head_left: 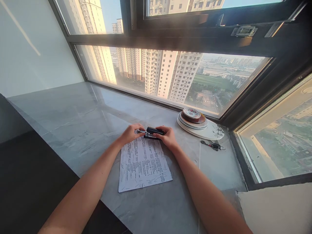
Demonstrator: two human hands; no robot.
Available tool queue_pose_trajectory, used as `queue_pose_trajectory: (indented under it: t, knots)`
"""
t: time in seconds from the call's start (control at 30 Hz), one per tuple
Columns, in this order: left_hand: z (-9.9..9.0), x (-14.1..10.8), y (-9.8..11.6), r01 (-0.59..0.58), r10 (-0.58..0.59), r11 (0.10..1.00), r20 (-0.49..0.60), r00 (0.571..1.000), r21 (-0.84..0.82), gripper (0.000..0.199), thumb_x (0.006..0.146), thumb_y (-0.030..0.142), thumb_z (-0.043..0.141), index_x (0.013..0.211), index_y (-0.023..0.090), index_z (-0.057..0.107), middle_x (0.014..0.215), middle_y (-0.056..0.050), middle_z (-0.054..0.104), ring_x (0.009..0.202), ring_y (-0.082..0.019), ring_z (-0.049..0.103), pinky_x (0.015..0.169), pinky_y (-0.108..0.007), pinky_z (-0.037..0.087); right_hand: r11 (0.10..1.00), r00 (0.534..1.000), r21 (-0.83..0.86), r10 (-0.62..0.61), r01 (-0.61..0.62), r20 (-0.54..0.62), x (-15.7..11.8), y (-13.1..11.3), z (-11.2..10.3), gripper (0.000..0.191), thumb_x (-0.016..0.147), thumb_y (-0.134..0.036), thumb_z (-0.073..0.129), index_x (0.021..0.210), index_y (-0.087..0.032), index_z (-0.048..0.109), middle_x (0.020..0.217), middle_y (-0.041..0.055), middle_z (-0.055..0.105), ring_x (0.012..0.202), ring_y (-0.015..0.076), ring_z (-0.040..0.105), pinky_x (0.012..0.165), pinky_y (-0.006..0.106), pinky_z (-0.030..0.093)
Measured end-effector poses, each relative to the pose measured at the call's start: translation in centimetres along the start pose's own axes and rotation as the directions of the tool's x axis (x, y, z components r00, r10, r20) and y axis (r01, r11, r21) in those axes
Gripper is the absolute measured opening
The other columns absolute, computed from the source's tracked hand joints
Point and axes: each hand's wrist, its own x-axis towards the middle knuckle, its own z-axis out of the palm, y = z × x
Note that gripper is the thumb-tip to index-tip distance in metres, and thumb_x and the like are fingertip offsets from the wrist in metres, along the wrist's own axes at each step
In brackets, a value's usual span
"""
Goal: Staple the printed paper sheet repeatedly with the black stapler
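Observation:
My right hand [168,137] is closed around the back of a black stapler [152,136], whose upper arm is lifted apart from its base. At the stapler's front end, the fingertips of my left hand [131,134] are pinched together at a small dark and silvery piece. I cannot tell whether that piece is part of the stapler or a separate strip. Both hands are over the far edge of a printed sheet or stack of paper [145,165]. Thin dark marks that look like loose staples are scattered over the page.
A stack of plates [192,122] stands by the window on the right of the grey stone sill [80,130]. Near it lies a small dark object with a cord or ring [214,146]. Dark window frames border the sill, and its front edge drops off at left.

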Motion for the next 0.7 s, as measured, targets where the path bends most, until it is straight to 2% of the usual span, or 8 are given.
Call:
queue_pose_trajectory:
  t: [0.13, 0.3, 0.47, 0.57, 0.7]
  knots:
    - [-0.09, -0.16, 0.29, 0.019, -0.019, 1.000, 0.026, 0.999, -0.009, 0.030, 0.084, 0.046, 0.070, 0.099, 0.020, 0.075, 0.109, -0.008, 0.069, 0.094, -0.023, 0.064, 0.075, -0.032, 0.050, 1.000, 1.000, 0.005, -0.010, 0.010, 0.003, -0.01, -0.13, -0.05, 0.035, 0.072, -0.042, 0.080, 0.097, -0.018, 0.078, 0.085, 0.0041, 0.070, 0.077, 0.0198, 0.062, 0.073, 0.032, 0.046]
    - [-0.12, -0.08, 0.14, -0.039, 0.040, 0.998, 0.020, 0.999, -0.042, 0.032, 0.083, 0.047, 0.071, 0.097, 0.019, 0.076, 0.104, -0.008, 0.069, 0.093, -0.022, 0.065, 0.084, -0.035, 0.052, 1.000, 1.000, 0.021, 0.000, 0.000, 0.001, -0.03, -0.14, 0.06, 0.033, 0.072, -0.040, 0.080, 0.097, -0.018, 0.078, 0.085, 0.0041, 0.069, 0.077, 0.0198, 0.062, 0.073, 0.032, 0.046]
    - [0.03, -0.05, -0.10, -0.040, 0.043, 0.998, 0.044, 0.998, -0.057, 0.033, 0.081, 0.048, 0.073, 0.095, 0.019, 0.075, 0.101, -0.008, 0.070, 0.084, -0.020, 0.064, 0.078, -0.033, 0.053, 0.999, 0.999, 0.033, -0.023, 0.022, 0.040, -0.12, -0.50, 0.06, 0.034, 0.071, -0.040, 0.081, 0.097, -0.018, 0.077, 0.085, 0.0038, 0.069, 0.075, 0.0188, 0.061, 0.072, 0.031, 0.047]
    - [0.06, -0.09, -0.02, -0.038, 0.040, 0.997, 0.027, 0.999, -0.073, 0.033, 0.079, 0.048, 0.074, 0.093, 0.019, 0.076, 0.099, -0.008, 0.070, 0.084, -0.021, 0.064, 0.077, -0.033, 0.053, 0.999, 0.998, 0.044, -0.025, 0.023, 0.056, -0.15, -0.63, 0.02, 0.034, 0.071, -0.042, 0.081, 0.096, -0.018, 0.077, 0.084, 0.0038, 0.068, 0.074, 0.0184, 0.060, 0.071, 0.031, 0.047]
    - [-0.16, -0.08, 0.18, -0.031, 0.031, 0.997, -0.003, 1.000, -0.074, 0.031, 0.079, 0.047, 0.075, 0.093, 0.020, 0.078, 0.099, -0.007, 0.071, 0.086, -0.021, 0.066, 0.078, -0.033, 0.052, 0.996, 1.000, 0.080, 0.026, -0.027, 0.010, -0.12, -0.34, 0.01, 0.038, 0.069, -0.045, 0.080, 0.096, -0.018, 0.077, 0.083, 0.0044, 0.070, 0.076, 0.0200, 0.061, 0.070, 0.031, 0.048]
